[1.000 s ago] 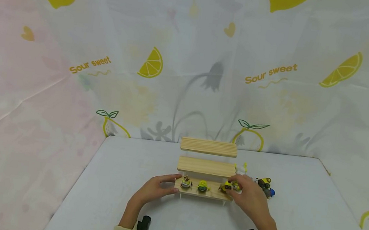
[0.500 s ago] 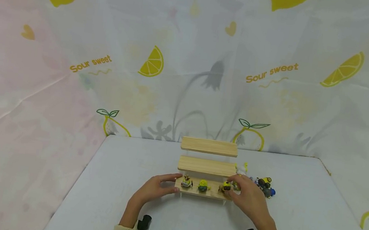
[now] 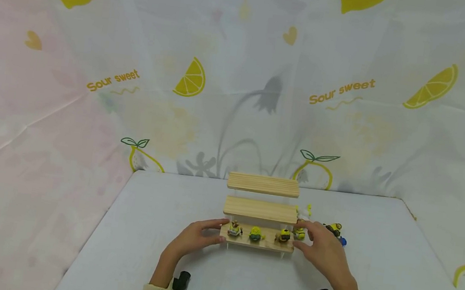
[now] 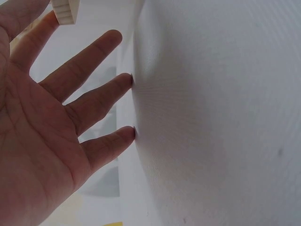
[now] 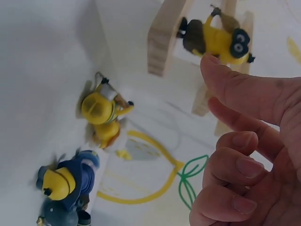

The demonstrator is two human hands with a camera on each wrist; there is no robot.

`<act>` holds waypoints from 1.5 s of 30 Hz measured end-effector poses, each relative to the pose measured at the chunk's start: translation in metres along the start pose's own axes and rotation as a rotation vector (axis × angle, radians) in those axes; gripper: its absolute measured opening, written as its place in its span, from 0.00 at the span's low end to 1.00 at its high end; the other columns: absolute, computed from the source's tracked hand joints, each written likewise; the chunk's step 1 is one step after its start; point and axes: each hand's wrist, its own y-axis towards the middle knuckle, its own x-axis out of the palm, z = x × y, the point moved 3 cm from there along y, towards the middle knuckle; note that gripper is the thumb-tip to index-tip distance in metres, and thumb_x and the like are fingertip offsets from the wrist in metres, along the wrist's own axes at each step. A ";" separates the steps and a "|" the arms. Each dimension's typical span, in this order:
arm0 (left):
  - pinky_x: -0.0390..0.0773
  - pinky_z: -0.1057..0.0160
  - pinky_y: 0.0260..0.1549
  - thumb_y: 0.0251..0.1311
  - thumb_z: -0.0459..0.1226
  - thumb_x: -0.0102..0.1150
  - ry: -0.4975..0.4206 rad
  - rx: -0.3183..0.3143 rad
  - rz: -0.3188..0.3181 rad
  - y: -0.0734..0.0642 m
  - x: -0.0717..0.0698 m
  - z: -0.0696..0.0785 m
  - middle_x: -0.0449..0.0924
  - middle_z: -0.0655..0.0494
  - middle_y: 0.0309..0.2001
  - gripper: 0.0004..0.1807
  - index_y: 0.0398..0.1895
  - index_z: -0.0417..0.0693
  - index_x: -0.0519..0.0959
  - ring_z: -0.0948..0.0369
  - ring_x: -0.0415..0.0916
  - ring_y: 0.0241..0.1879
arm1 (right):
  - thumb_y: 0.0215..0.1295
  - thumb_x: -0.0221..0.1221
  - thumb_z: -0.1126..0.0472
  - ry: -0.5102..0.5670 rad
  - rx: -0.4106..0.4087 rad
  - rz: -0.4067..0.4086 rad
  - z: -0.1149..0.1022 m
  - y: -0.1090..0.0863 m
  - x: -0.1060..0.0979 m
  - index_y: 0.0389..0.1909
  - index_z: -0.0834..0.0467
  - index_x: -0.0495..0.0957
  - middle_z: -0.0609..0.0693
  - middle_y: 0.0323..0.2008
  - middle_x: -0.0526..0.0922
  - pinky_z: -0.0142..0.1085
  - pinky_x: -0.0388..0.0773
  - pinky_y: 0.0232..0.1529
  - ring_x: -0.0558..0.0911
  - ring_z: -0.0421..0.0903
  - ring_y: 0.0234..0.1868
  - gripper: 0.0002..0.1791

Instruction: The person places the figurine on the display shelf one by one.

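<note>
A three-step wooden display rack (image 3: 269,245) stands mid-table, with three small toy figures on its lowest board. The right one is a yellow minion figure (image 3: 285,235) with dark goggles; it stands upright near the board's right end. A yellow-green figure (image 3: 255,234) is in the middle and a pale one (image 3: 234,229) at the left. My left hand (image 3: 194,240) rests its thumb and index finger at the left end of the board, its fingers spread. Beside the right end, my right hand (image 3: 325,255) holds nothing, thumb and index finger apart, other fingers bent.
More toy figures lie on the table right of the rack, including a yellow one (image 5: 99,110) and one in blue (image 5: 61,181). My right hand partly hides this group in the head view. A lemon-print cloth (image 3: 253,118) hangs behind the white table (image 3: 156,198).
My right hand has let go of the minion figure and drawn slightly right. The figure stays standing on the lowest board. My left hand has not moved.
</note>
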 end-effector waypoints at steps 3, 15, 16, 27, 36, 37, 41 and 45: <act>0.63 0.40 0.62 0.58 0.56 0.66 0.000 -0.003 -0.001 0.000 0.000 0.000 0.78 0.63 0.59 0.31 0.66 0.66 0.75 0.56 0.70 0.63 | 0.52 0.75 0.58 -0.005 0.006 0.004 0.007 0.001 0.001 0.48 0.56 0.82 0.47 0.24 0.69 0.34 0.59 0.22 0.64 0.42 0.23 0.21; 0.64 0.40 0.61 0.60 0.54 0.66 0.008 0.004 0.001 -0.001 0.000 -0.001 0.78 0.63 0.59 0.30 0.67 0.65 0.75 0.54 0.70 0.63 | 0.53 0.74 0.56 0.021 0.147 -0.044 0.026 0.008 0.015 0.47 0.59 0.82 0.48 0.25 0.72 0.38 0.64 0.24 0.68 0.45 0.26 0.22; 0.64 0.40 0.61 0.60 0.53 0.66 0.006 0.003 0.001 0.000 0.000 -0.001 0.78 0.62 0.59 0.30 0.67 0.64 0.75 0.54 0.70 0.63 | 0.54 0.74 0.55 0.016 0.155 -0.043 0.028 0.009 0.017 0.47 0.60 0.82 0.49 0.26 0.73 0.38 0.64 0.24 0.69 0.45 0.26 0.22; 0.63 0.38 0.61 0.60 0.52 0.66 -0.007 -0.007 0.001 0.000 0.001 0.000 0.79 0.62 0.59 0.29 0.66 0.65 0.75 0.53 0.70 0.63 | 0.56 0.71 0.48 -0.014 0.336 -0.048 0.039 0.012 0.037 0.42 0.63 0.80 0.49 0.22 0.76 0.38 0.67 0.18 0.71 0.45 0.21 0.24; 0.64 0.40 0.61 0.60 0.53 0.66 -0.008 0.002 0.001 0.000 0.001 0.000 0.79 0.63 0.58 0.29 0.66 0.67 0.75 0.54 0.70 0.63 | 0.56 0.71 0.49 -0.063 0.371 -0.034 0.042 0.017 0.047 0.27 0.63 0.79 0.51 0.21 0.76 0.38 0.69 0.18 0.73 0.45 0.20 0.21; 0.64 0.40 0.61 0.60 0.53 0.66 -0.009 0.007 0.001 0.000 0.001 0.000 0.79 0.63 0.58 0.29 0.66 0.67 0.75 0.54 0.70 0.63 | 0.57 0.71 0.49 -0.064 0.370 -0.031 0.041 0.017 0.047 0.26 0.63 0.78 0.50 0.20 0.76 0.38 0.68 0.18 0.72 0.45 0.20 0.20; 0.64 0.41 0.61 0.60 0.54 0.66 -0.006 0.012 -0.002 0.001 0.001 0.000 0.78 0.65 0.60 0.30 0.66 0.66 0.75 0.55 0.70 0.63 | 0.58 0.70 0.50 -0.062 0.370 -0.026 0.040 0.017 0.047 0.22 0.61 0.75 0.49 0.18 0.72 0.37 0.65 0.17 0.70 0.45 0.19 0.20; 0.64 0.41 0.62 0.60 0.53 0.66 0.000 0.007 0.000 0.001 0.001 0.001 0.77 0.65 0.60 0.29 0.66 0.66 0.75 0.55 0.70 0.63 | 0.59 0.69 0.50 -0.047 0.367 -0.026 0.041 0.017 0.048 0.20 0.59 0.74 0.49 0.17 0.71 0.36 0.64 0.16 0.70 0.45 0.18 0.20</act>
